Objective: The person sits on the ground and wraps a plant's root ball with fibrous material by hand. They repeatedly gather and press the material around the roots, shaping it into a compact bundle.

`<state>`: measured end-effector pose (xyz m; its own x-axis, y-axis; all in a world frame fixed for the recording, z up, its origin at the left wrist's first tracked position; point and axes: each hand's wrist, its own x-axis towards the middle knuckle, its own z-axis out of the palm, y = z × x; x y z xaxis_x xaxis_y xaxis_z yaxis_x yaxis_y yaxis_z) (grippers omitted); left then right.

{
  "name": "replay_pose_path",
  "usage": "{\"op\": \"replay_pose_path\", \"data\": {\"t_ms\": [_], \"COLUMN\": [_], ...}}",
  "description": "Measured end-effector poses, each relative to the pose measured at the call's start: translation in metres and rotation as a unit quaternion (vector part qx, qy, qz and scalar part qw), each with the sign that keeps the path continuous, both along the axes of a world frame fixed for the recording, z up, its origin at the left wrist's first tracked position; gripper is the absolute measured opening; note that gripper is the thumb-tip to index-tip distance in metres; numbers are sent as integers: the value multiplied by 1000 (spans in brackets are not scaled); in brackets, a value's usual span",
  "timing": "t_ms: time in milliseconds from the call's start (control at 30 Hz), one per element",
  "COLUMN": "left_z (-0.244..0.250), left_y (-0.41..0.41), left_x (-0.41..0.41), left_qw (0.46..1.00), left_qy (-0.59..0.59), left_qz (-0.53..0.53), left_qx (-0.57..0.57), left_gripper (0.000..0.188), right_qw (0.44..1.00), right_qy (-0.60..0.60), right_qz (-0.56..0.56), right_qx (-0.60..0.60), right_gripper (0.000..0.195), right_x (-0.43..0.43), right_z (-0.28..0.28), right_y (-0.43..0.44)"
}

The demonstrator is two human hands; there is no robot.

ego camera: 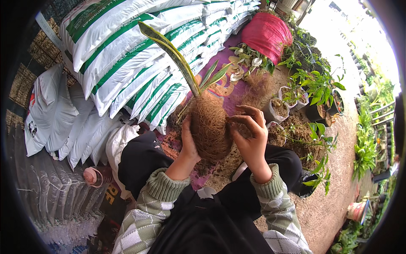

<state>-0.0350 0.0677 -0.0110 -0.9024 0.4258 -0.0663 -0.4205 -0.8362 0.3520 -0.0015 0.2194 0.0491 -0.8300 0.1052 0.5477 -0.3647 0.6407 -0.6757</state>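
Observation:
A snake plant (182,62) with yellow-edged leaves rises from a rounded root ball (211,127) wrapped in brown fibre, held up over the lap. My left hand (187,143) grips the ball along its left side, its fingers partly hidden behind it. At the right side, my right hand (252,133) has its thumb and forefinger at the fibre's edge, the other fingers bent and apart; whether a strand is pinched there cannot be told. Beyond the hands, loose brown fibre (258,87) lies on a purple printed mat (233,52).
Stacked white and green sacks (127,57) fill the upper left. A pink-capped bottle (92,176) stands at left. A red mesh sack (266,35) lies ahead. Bagged seedlings (277,109), a black pot (315,112) and a soil heap (295,136) are at right.

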Motion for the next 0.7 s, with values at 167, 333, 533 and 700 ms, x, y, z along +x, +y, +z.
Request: {"op": "replay_pose_path", "data": {"t_ms": [167, 333, 533, 700], "left_z": [4, 9, 13, 12], "left_y": [-2, -5, -5, -6], "left_x": [1, -1, 0, 0], "left_qw": [999, 998, 998, 999], "left_qy": [-17, -15, -28, -37], "left_qz": [6, 12, 13, 7], "left_qx": [-27, -62, -47, -38], "left_gripper": [59, 60, 60, 59], "right_qw": [999, 999, 982, 994], "right_qy": [16, 9, -49, -11], "right_qz": [-17, -32, -16, 11], "right_qx": [27, 15, -182, -105], "right_gripper": [20, 19, 18, 17], "right_x": [2, 1, -2, -1], "right_z": [4, 4, -1, -1], "right_y": [2, 13, 25, 25]}}
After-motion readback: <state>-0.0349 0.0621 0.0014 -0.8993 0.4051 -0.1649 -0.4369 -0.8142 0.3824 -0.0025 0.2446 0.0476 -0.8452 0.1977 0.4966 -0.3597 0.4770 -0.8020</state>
